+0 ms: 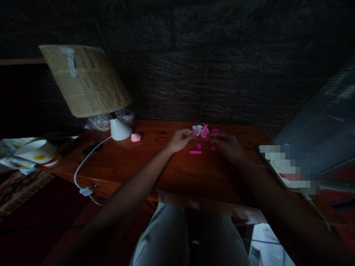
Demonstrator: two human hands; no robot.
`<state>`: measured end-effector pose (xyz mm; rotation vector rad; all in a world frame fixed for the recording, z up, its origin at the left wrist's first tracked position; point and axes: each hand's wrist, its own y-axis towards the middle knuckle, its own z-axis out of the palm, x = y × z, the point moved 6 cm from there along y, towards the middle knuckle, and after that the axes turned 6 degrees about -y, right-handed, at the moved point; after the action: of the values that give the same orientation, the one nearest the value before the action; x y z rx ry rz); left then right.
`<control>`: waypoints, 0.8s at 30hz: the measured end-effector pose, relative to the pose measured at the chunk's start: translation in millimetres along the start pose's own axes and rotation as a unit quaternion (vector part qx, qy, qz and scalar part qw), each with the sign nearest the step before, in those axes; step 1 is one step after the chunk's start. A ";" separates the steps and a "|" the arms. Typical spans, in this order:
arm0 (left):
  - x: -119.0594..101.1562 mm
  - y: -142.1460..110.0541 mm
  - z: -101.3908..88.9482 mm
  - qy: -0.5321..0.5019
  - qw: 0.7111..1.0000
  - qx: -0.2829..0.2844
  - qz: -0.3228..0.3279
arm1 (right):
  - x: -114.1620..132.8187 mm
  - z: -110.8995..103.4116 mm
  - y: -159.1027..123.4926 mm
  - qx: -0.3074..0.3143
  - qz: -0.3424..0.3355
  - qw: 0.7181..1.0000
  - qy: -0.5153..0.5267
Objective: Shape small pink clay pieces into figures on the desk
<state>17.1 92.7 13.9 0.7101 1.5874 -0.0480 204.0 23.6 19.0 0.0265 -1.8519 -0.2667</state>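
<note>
My left hand (181, 139) is closed in a pinch on a small pink clay piece (195, 133). Just beyond its fingertips are a whitish, petal-like clay shape (197, 129) and a ruffled pink clay flower (204, 131). My right hand (226, 145) has thumb and finger pressed together at the flower's right side; what they hold, if anything, I cannot make out. Between the hands, nearer to me, lie a small magenta clay bit (199, 146) and a magenta clay roll (195, 152). Another magenta piece (213, 147) sits by the right fingers, and one more (215, 130) lies behind them.
On the wooden table (177, 173), a lamp (120, 129) with a newsprint shade stands left, its white cord trailing over the front edge. Near it are a pale pink clay lump (135, 137) and dark scissors (93, 147). A white tub (36, 152) is far left; a blurred-out object (288, 170) lies right.
</note>
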 end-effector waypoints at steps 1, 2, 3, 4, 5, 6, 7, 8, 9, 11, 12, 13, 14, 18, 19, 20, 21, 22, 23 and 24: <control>-0.5 0.0 3.1 -0.008 1.000 0.012 0.006 | 0.3 0.7 0.3 0.014 -0.012 0.999 -0.043; -0.6 -0.2 6.4 -0.014 1.000 0.023 0.009 | 1.2 1.4 0.5 0.026 -0.028 0.995 -0.092; -0.4 -0.5 9.3 -0.018 0.999 0.032 0.011 | 2.4 2.2 0.6 0.036 -0.046 0.988 -0.143; 0.0 -1.0 11.9 -0.021 0.999 0.040 0.011 | 3.3 3.2 0.6 0.045 -0.061 0.979 -0.188; 0.7 -1.5 13.8 -0.023 0.999 0.048 0.011 | 3.5 4.2 0.6 0.053 -0.072 0.970 -0.225; 1.5 -2.0 14.9 -0.024 0.998 0.053 0.009 | 3.2 5.2 0.7 0.061 -0.079 0.963 -0.251; 2.4 -2.4 15.3 -0.026 0.998 0.055 0.007 | 2.6 6.1 0.8 0.068 -0.085 0.958 -0.266; 3.4 -2.7 15.0 -0.027 0.998 0.055 0.003 | 2.1 7.0 0.8 0.074 -0.091 0.955 -0.274; 4.4 -2.7 14.2 -0.028 0.998 0.051 -0.001 | 1.7 7.9 0.8 0.079 -0.099 0.952 -0.278; 5.8 -2.3 11.7 -0.027 0.999 0.039 -0.007 | 1.7 8.6 0.4 0.082 -0.114 0.948 -0.285; 6.2 -2.0 10.5 -0.022 0.999 0.035 -0.009 | 2.1 8.3 0.2 0.078 -0.118 0.946 -0.292; 6.5 -1.7 9.5 -0.014 0.999 0.032 -0.010 | 2.9 7.6 0.0 0.070 -0.120 0.943 -0.301; 6.5 -1.5 8.3 0.001 1.000 0.029 -0.010 | 4.0 6.6 -0.3 0.058 -0.120 0.941 -0.310; 6.2 -3.2 3.9 0.102 0.994 0.023 -0.015 | 8.3 2.5 -0.9 0.017 -0.106 0.930 -0.352; 6.2 -4.2 3.0 0.135 0.990 0.024 -0.019 | 8.2 1.0 -0.5 0.011 -0.100 0.926 -0.364; 6.2 -5.5 2.4 0.167 0.985 0.026 -0.024 | 7.4 -1.2 0.1 0.004 -0.095 0.922 -0.375; 6.1 -6.8 2.2 0.198 0.979 0.031 -0.028 | 6.1 -4.2 1.1 -0.003 -0.090 0.919 -0.384; 5.8 -8.0 2.3 0.225 0.973 0.036 -0.032 | 4.1 -7.3 2.2 -0.007 -0.086 0.918 -0.388; 5.3 -9.1 2.7 0.247 0.968 0.042 -0.034 | 1.7 -10.2 3.3 -0.004 -0.084 0.918 -0.388; 4.3 -9.8 3.1 0.262 0.963 0.046 -0.032 | -1.1 -12.2 4.4 0.009 -0.084 0.920 -0.383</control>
<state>15.5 85.2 5.8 0.7851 2.1268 0.0230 216.4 26.1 22.2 0.1063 -2.6412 -0.4180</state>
